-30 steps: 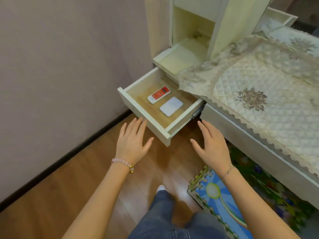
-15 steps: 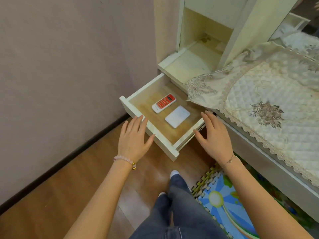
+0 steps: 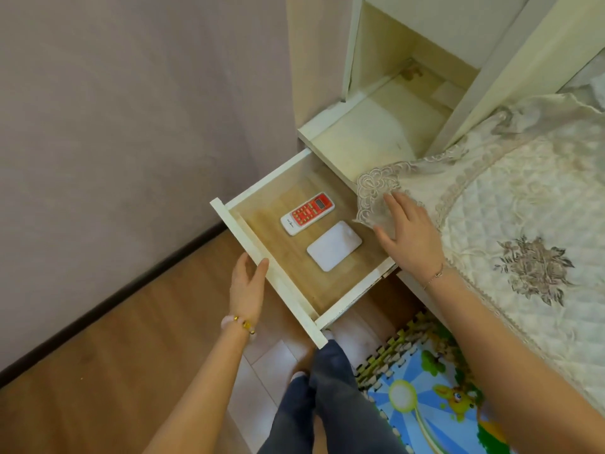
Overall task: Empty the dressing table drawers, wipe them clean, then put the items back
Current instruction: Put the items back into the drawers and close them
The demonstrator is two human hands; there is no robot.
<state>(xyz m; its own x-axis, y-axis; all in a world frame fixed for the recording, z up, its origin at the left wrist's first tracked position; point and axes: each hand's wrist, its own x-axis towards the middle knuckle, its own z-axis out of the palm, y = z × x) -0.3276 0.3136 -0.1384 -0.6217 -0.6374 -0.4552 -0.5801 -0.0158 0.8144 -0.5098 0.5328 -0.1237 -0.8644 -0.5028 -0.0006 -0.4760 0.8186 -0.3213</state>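
Observation:
The dressing table drawer [image 3: 291,301] stands pulled out, a white frame with a wooden bottom. Inside lie a red-and-white remote control [image 3: 307,213] and, just to its right, a flat white rectangular item [image 3: 334,245]. My left hand [image 3: 247,286] holds the drawer's front panel: the thumb lies on its top edge and the fingers are hidden beneath it. Over the drawer's right side hovers my right hand [image 3: 409,237] with its fingers spread and straight, the fingertips touching the hanging corner of the lace cloth [image 3: 523,224]. It holds nothing.
The quilted lace cloth covers the dressing table top at the right. An open shelf niche [image 3: 393,109] sits behind the drawer. A wall runs along the left. A colourful foam mat [image 3: 425,398] lies on the wooden floor by my legs.
The view has come closer to the drawer. My left hand moved up to the front panel and took hold. My right hand rose from beside the drawer to the lace corner.

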